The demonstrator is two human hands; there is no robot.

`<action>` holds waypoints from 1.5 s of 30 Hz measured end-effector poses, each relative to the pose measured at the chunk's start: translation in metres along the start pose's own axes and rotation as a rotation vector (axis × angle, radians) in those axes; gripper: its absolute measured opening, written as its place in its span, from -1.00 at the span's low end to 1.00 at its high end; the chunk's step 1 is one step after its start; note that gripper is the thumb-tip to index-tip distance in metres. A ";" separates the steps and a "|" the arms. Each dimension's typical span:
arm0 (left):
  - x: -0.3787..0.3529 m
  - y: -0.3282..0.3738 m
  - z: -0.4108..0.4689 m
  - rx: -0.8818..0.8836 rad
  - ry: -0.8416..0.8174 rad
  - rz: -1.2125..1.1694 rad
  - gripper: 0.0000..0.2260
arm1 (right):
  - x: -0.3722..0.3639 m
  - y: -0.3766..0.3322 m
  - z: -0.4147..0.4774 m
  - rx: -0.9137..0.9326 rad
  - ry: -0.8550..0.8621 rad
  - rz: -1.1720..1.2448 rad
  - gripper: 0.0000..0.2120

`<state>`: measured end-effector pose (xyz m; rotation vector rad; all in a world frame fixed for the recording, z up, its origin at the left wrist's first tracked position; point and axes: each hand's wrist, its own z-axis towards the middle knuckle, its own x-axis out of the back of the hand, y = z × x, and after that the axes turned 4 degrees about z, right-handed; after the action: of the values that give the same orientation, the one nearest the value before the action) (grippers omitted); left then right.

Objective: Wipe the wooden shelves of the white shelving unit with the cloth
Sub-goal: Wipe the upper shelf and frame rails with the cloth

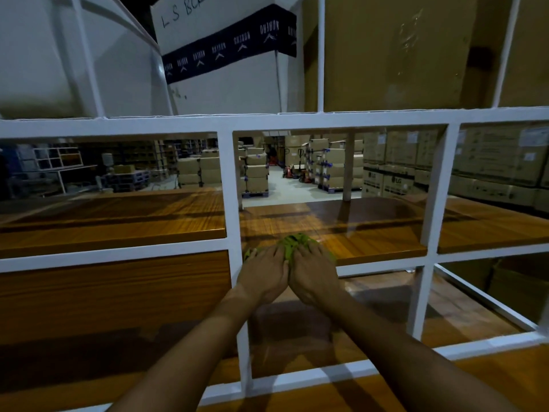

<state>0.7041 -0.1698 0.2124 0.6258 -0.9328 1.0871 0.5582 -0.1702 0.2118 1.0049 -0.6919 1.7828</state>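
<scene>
A green cloth [292, 242] lies bunched on the wooden shelf [371, 230] of the white shelving unit [231, 185], near the shelf's front edge. My left hand [264, 272] and my right hand [313, 270] sit side by side on top of the cloth and press it down with fingers laid flat. Most of the cloth is hidden under the hands. Both forearms reach in over the white front rail.
A white box with a dark printed band [225, 55] and a brown carton [395, 52] stand on the shelf above. A lower wooden shelf [104, 298] lies below. White uprights [433, 188] flank the bay. Stacked cartons [395, 162] fill the warehouse behind.
</scene>
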 end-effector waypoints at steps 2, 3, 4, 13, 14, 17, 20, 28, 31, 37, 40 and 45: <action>-0.002 -0.004 0.003 -0.007 0.028 0.019 -0.31 | 0.005 0.008 0.006 0.098 -0.065 0.026 -0.41; -0.005 -0.004 0.003 -0.005 0.036 0.040 -0.33 | 0.010 0.013 0.005 0.131 -0.080 0.052 -0.40; -0.006 -0.002 0.004 0.001 0.035 0.057 -0.35 | 0.016 0.018 0.001 0.140 -0.094 0.068 -0.41; -0.006 0.079 0.044 -0.038 -0.191 0.013 -0.50 | 0.044 0.104 -0.027 -0.085 -0.164 0.095 -0.44; -0.006 0.080 0.046 -0.028 -0.202 0.010 -0.51 | 0.044 0.104 -0.026 -0.093 -0.163 0.082 -0.43; -0.004 0.071 0.041 0.001 -0.188 0.009 -0.52 | 0.038 0.086 -0.021 -0.119 -0.122 0.098 -0.31; -0.002 0.052 0.028 0.053 -0.149 -0.021 -0.53 | 0.030 0.062 -0.018 -0.095 -0.134 0.128 -0.40; 0.003 0.029 0.001 0.191 -0.034 0.088 -0.61 | 0.030 0.025 -0.022 0.061 -0.114 0.170 -0.47; 0.002 0.047 0.010 0.147 -0.023 0.128 -0.64 | 0.031 0.047 -0.023 0.045 -0.109 0.182 -0.54; -0.015 0.084 0.030 0.083 -0.028 0.135 -0.53 | 0.032 0.102 -0.032 -0.047 -0.064 0.137 -0.46; -0.018 0.095 0.036 0.065 -0.037 0.137 -0.51 | 0.030 0.112 -0.034 -0.064 -0.037 0.124 -0.33; -0.021 0.095 0.035 0.058 -0.011 0.172 -0.52 | 0.026 0.106 -0.032 -0.098 -0.036 0.109 -0.35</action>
<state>0.6011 -0.1737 0.2106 0.6080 -0.9810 1.2683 0.4452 -0.1748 0.2153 0.9514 -0.8625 1.8094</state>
